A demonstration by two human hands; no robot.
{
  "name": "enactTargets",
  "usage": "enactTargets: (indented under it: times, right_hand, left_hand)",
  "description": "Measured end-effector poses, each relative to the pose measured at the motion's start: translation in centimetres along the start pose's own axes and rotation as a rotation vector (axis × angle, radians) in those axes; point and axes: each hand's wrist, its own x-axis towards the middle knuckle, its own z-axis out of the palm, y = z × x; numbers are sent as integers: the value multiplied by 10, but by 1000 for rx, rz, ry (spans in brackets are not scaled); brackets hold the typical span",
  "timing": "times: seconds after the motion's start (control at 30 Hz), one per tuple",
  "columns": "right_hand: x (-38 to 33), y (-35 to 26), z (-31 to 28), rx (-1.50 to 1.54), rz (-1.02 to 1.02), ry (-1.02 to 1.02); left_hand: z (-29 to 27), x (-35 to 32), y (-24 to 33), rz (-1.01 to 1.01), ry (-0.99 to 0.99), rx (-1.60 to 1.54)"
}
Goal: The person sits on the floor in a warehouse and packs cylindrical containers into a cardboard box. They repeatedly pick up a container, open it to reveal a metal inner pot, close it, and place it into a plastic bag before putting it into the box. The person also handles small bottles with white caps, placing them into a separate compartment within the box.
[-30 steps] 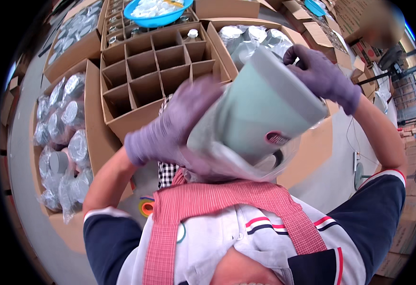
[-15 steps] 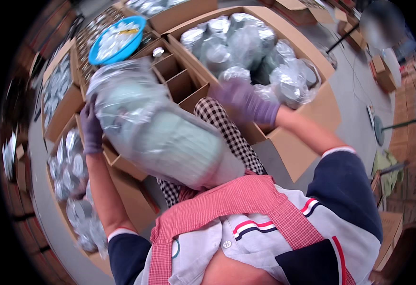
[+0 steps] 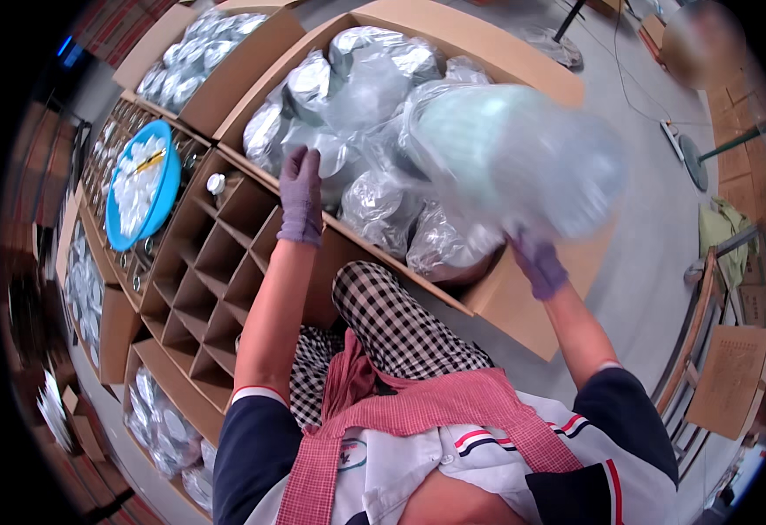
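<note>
one plastic-wrapped pale green bowl stack (image 3: 514,162) is clamped from below by the right grip (image 3: 538,265); left grip (image 3: 301,194), fingers spread apart, is laid on bagged bundles (image 3: 374,206) in a cardboard box (image 3: 523,306).

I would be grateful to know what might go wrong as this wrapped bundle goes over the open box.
The right hand alone grips the plastic-wrapped pale green bundle from beneath, so it might slip. The left hand rests on the silver bagged items below and could be struck. The cardboard box looks nearly full, so the bundle may roll out.
</note>
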Motion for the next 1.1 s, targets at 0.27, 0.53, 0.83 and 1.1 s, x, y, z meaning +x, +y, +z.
enactTargets:
  times: [0.27,0.53,0.83,1.1]
  right_hand:
    - [138,5,105,-531,169,67]
    - [172,-78,-25,-1056,-806,502]
    - [145,-12,-43,-1313,-536,-70]
    - [138,-22,-39,-1358,-409,-130]
  left_hand:
    - [170,31,56,765,-677,1010]
    - [166,36,-2,785,-905,1735]
    - [324,161,-45,1447,-1083,1467]
    - [338,104,-104,1745,-1254,2091]
